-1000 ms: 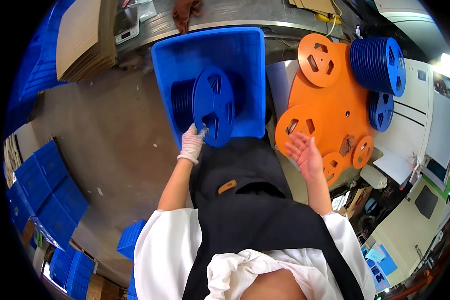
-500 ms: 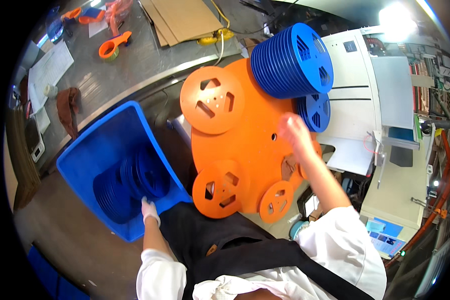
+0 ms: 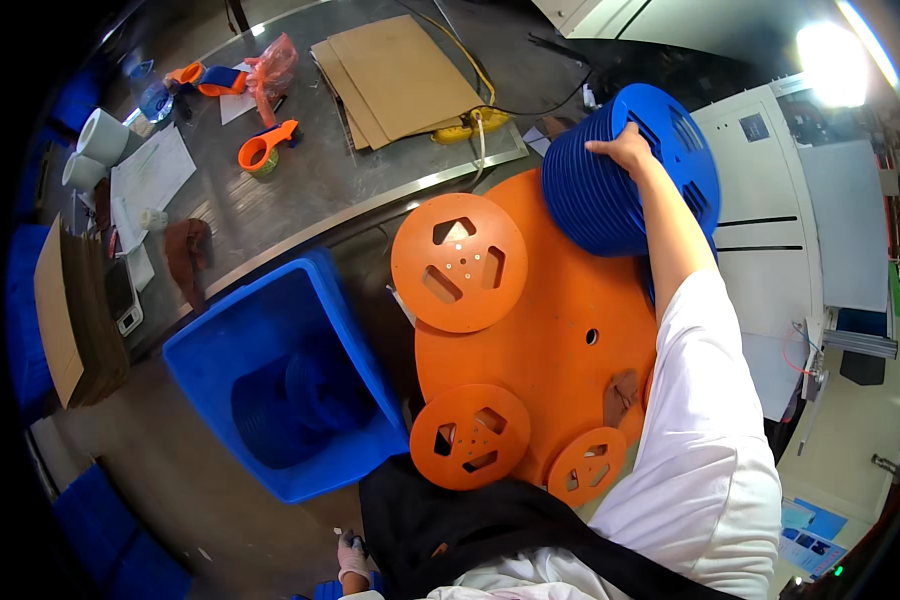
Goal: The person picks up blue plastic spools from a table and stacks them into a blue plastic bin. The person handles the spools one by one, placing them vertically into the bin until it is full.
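My right hand (image 3: pixel 628 152) is on the upper end of a thick stack of blue plastic reels (image 3: pixel 590 190). Its thumb lies over the stacked rims and its fingers reach to the openings of the end reel. The stack rests at the far right of a large orange round turntable (image 3: pixel 560 300); my forearm hides part of it. My left hand (image 3: pixel 351 556), in a pale glove, is low by my left side, beside a blue item (image 3: pixel 328 590) at the lower edge. Its fingers are too small to read. A blue bin (image 3: pixel 195 370) to the left holds more blue reels (image 3: pixel 310 400).
Orange slotted discs (image 3: pixel 460 262) ring the turntable, with a brown cloth (image 3: pixel 620 397) on it. Beyond stands a metal table (image 3: pixel 340 190) bearing cardboard sheets (image 3: pixel 400 75) and an orange tape dispenser (image 3: pixel 260 150). A white machine cabinet (image 3: pixel 760 220) rises on the right; stacked cardboard (image 3: pixel 80 310) stands left.
My right hand has moved from above the turntable up to the blue reel stack. My left hand has left the bin's near edge and dropped to my side. The view has shifted.
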Demonstrator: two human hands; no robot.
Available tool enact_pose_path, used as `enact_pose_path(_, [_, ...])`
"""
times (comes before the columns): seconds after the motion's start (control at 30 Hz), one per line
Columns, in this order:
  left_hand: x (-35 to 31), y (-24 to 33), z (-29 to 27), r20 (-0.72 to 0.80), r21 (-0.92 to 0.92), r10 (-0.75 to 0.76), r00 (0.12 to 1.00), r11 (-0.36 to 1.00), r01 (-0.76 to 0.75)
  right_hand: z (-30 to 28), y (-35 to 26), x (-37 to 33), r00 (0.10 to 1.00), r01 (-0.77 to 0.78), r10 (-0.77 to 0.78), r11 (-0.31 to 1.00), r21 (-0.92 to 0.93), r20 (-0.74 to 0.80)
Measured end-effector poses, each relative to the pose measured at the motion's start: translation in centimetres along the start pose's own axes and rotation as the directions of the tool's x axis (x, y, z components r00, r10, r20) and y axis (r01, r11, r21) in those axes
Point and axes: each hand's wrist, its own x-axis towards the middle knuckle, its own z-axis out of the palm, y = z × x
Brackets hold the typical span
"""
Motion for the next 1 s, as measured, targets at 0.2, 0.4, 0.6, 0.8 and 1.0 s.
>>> enact_pose_path(0.2, [-3.9, 0.5, 0.2, 0.042, -0.099, -0.055, 0.998, 0.993, 0.059, 0.5, -0.7, -0.4, 0.909, -0.276, 0.189, 0.941, 0.198, 0.371])
enact_pose_path(0.4, [-6.4, 1.7, 1.0, 0.155, -0.051, 0.098, 0.983, 0.995, -0.091, 3.6, 3.1, -0.9, 0.793, -0.364, 0.026, 0.822, 0.439, 0.609])
enact_pose_path(0.6, [-7.1, 2.9, -0.3, 0.166, 0.21, 0.174, 0.971, 0.955, -0.207, 7.4, 4.9, -7.8, 0.994, 0.027, -0.021, 0.998, -0.056, 0.104])
enact_pose_path(0.8, [-0.3, -0.7, -3.0, 0.221, 0.089, 0.228, 0.948, 0.964, -0.253, 5.7, 7.2, -18.6, 0.977, 0.149, -0.118, 0.974, -0.171, 0.18])
enact_pose_path(1.0, [-5.4, 13.9, -2.9, 0.257, 0.263, 0.213, 0.943, 0.923, -0.28, -2.3, 4.4, -32.8, 0.953, 0.093, -0.183, 0.935, 0.341, 0.241])
